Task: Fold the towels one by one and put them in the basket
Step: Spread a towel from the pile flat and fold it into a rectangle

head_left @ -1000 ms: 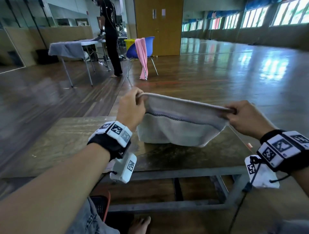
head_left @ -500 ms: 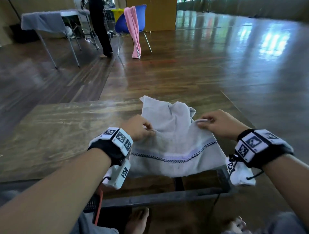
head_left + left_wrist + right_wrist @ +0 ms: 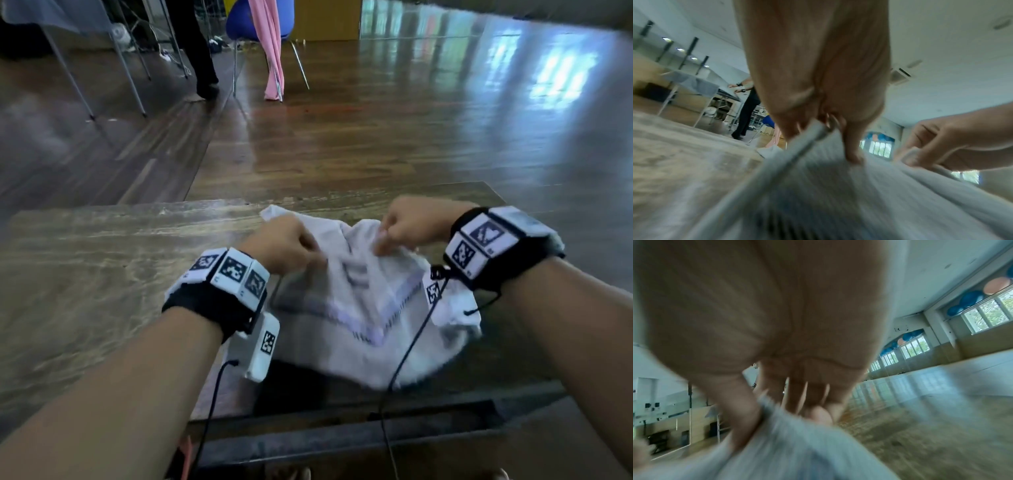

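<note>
Since the earlier frames the towel (image 3: pixel 356 308) has come down from being stretched in the air to lying on the desk (image 3: pixel 102 274), and both hands have closed in toward each other over its far half. It now sits crumpled on the right near part of the desk, its striped border bent into a V, its near edge reaching the desk's near rim. The left hand (image 3: pixel 284 245) pinches a ridge of cloth between thumb and fingers (image 3: pixel 851 146), as the left wrist view shows, and the right hand (image 3: pixel 411 224) likewise has thumb and fingers (image 3: pixel 820 415) clenched on a gathered bunch just to the right. Holding two spots of the same edge close together probably serves to bring the corners onto one another, so the cloth doubles over with the desk bearing its weight. The fold looks only begun, with much slack and wrinkling left. No basket shows in any view. Beyond the desk, well apart on the wooden floor, stand a blue chair (image 3: pixel 239 20) draped with a pink cloth (image 3: pixel 270 51) and another person's legs (image 3: pixel 198 51).
</note>
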